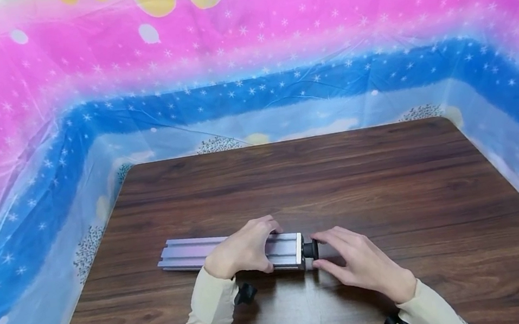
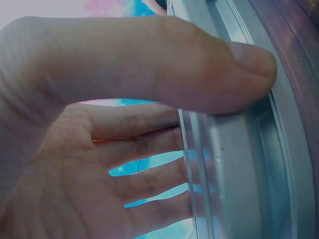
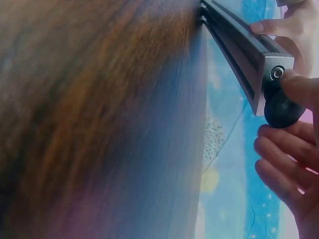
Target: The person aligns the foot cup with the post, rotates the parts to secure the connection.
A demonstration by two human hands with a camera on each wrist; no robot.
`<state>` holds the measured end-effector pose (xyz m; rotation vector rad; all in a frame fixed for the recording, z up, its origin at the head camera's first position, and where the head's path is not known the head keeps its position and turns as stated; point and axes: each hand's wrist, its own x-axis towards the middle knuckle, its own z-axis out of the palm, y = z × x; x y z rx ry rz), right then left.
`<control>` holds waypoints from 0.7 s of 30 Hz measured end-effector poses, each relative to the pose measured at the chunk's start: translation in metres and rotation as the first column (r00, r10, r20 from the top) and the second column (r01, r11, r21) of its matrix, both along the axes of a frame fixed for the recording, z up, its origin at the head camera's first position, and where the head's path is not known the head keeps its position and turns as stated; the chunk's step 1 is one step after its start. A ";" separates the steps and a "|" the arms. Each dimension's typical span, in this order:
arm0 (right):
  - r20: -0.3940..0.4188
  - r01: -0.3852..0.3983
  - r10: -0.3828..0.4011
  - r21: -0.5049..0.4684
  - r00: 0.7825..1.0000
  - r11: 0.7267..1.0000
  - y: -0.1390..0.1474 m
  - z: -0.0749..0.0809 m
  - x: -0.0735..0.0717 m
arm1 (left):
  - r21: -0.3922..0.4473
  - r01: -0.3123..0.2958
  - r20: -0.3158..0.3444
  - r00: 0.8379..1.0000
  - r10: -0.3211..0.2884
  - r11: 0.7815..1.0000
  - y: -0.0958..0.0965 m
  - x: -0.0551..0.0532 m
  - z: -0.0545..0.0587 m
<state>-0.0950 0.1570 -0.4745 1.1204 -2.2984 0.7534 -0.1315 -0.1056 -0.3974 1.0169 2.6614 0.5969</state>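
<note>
A silver aluminium profile (image 1: pixel 188 252) with grooves along its length lies on the table. My left hand (image 1: pixel 243 249) grips it from above near its right end, thumb on the near side and fingers on the far side. In the left wrist view the thumb crosses the profile's grooved face (image 2: pixel 234 174). A light end plate (image 3: pixel 269 84) with a round screw head closes that end, and a black round knob (image 1: pixel 309 250) sticks out from it. My right hand (image 1: pixel 363 263) pinches this knob between thumb and fingers; the right wrist view shows the knob's rounded underside.
The dark wood-grain table (image 1: pixel 292 185) has rounded far corners. A pink and blue patterned cloth (image 1: pixel 240 93) hangs behind it and along both sides. Each wrist carries a small black device (image 1: pixel 245 293) near the cream sleeve (image 1: pixel 205 311).
</note>
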 end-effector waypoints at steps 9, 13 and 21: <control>0.069 0.092 -0.094 0.040 0.993 0.995 -0.007 0.000 0.000 | 0.002 -0.010 0.007 1.000 0.010 1.000 0.001 -0.001 -0.001; 0.127 0.140 -0.147 0.067 0.981 0.988 -0.011 -0.001 0.000 | 0.003 -0.016 0.006 1.000 0.016 1.000 0.001 -0.001 -0.001; 0.281 0.199 -0.193 0.008 0.940 0.980 -0.021 -0.002 0.002 | -0.002 -0.021 0.001 1.000 0.021 1.000 0.003 0.000 0.001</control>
